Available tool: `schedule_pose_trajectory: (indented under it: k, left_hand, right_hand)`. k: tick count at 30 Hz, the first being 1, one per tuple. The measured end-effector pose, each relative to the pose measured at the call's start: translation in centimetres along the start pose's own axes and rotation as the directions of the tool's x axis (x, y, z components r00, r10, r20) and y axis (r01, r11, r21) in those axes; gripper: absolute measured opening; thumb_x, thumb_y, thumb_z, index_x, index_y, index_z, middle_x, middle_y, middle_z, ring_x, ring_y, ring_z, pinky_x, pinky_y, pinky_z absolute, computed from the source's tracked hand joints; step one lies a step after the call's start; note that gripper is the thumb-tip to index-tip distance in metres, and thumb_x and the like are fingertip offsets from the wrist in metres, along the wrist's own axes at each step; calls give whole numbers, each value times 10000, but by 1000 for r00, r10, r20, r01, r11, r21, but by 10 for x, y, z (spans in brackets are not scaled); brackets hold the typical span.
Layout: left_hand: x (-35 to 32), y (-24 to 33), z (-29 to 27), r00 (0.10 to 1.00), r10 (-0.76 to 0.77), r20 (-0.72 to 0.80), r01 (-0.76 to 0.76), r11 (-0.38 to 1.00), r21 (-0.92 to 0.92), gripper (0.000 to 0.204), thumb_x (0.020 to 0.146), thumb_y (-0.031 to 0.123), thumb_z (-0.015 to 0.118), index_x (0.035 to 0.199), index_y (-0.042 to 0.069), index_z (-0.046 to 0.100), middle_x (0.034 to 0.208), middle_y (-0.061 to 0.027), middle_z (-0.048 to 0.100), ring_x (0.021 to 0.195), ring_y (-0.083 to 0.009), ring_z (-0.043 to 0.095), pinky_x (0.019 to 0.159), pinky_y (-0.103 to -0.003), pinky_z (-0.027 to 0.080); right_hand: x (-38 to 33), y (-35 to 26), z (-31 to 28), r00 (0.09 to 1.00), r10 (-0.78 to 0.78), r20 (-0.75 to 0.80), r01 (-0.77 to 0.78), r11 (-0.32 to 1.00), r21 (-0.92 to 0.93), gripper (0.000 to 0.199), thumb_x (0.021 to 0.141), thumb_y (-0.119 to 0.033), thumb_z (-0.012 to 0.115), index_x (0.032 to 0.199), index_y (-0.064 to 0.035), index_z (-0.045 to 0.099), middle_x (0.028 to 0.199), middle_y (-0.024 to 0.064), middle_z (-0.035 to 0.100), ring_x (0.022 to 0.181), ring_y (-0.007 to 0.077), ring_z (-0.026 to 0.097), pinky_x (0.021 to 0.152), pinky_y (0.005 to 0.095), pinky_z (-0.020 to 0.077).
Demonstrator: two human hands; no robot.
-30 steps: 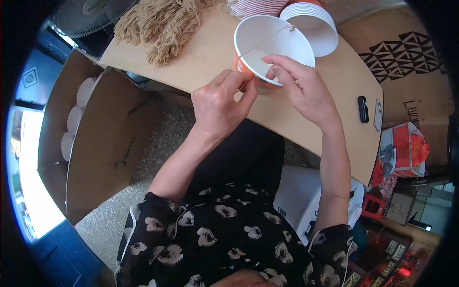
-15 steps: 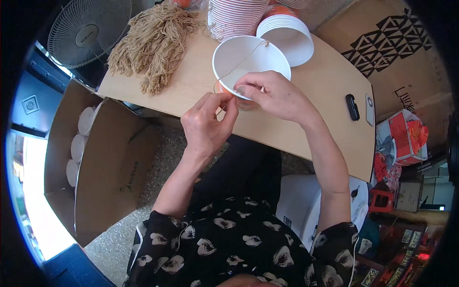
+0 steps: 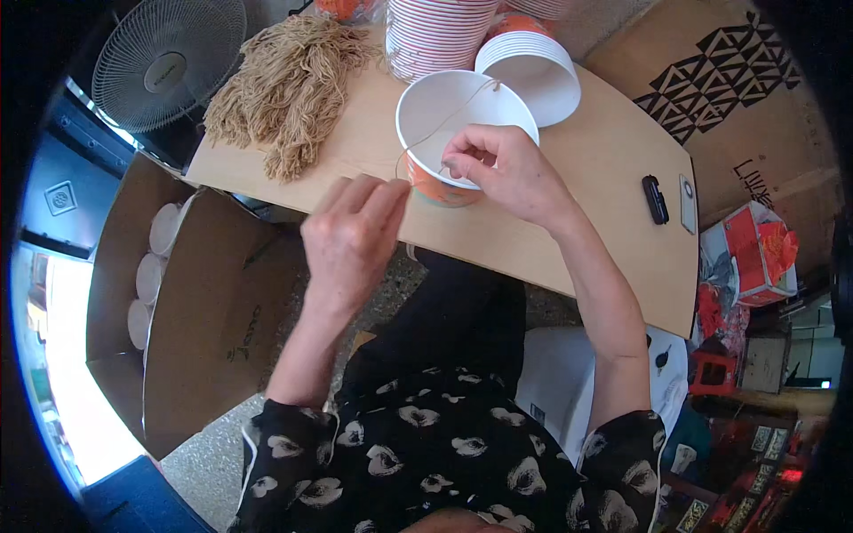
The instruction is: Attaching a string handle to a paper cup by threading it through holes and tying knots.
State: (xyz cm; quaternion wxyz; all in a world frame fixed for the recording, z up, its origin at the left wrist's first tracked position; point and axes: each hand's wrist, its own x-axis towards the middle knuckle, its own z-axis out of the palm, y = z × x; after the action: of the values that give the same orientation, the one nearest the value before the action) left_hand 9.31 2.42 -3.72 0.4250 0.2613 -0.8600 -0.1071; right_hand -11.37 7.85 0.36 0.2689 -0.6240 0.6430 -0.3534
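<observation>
A paper bucket (image 3: pixel 425 108), white inside and orange outside, stands tilted toward me at the table's front edge. One tan string (image 3: pixel 461 110) is fastened at its far rim, crosses the opening and loops over the near rim. Just left of the bucket, my left hand (image 3: pixel 354 235) is closed with its back up, apparently pinching the string; its fingertips are partly hidden. My right hand (image 3: pixel 508 173) pinches the string's end between thumb and forefinger at the inner side of the near rim.
A heap of tan strings (image 3: pixel 283 96) lies at the table's back left. Nested buckets (image 3: pixel 441 35) are stacked behind, beside a group lying on its side (image 3: pixel 538 80). A black penlike tool (image 3: pixel 655 200) lies right. Left stand a cardboard box (image 3: pixel 209 311) holding white buckets and a fan (image 3: pixel 167 73).
My left hand has moved left and toward me, away from the bucket, and turned its back up. The right hand stays at the rim, slightly raised from it.
</observation>
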Motion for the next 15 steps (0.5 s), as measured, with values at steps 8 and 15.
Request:
schedule_pose_trajectory:
  k: [8,15]
  left_hand:
    - [52,-11,-22,960,250,-125,-220,952,213,195,766,76,700,948,142,680,879,-18,592,751,-197,617,583,-317,492]
    - [109,-20,23,967,88,238,83,778,-623,141,903,66,664,1014,-21,662,892,-53,693,817,-86,661,729,-229,549]
  right_hand:
    - [-7,-1,11,988,-91,-126,86,995,-45,93,906,-58,628,932,28,653,795,35,660,726,91,570,693,266,489]
    - [-8,1,19,929,-331,-164,299,935,-193,75,894,-31,618,927,34,633,818,93,657,748,182,627,695,300,515]
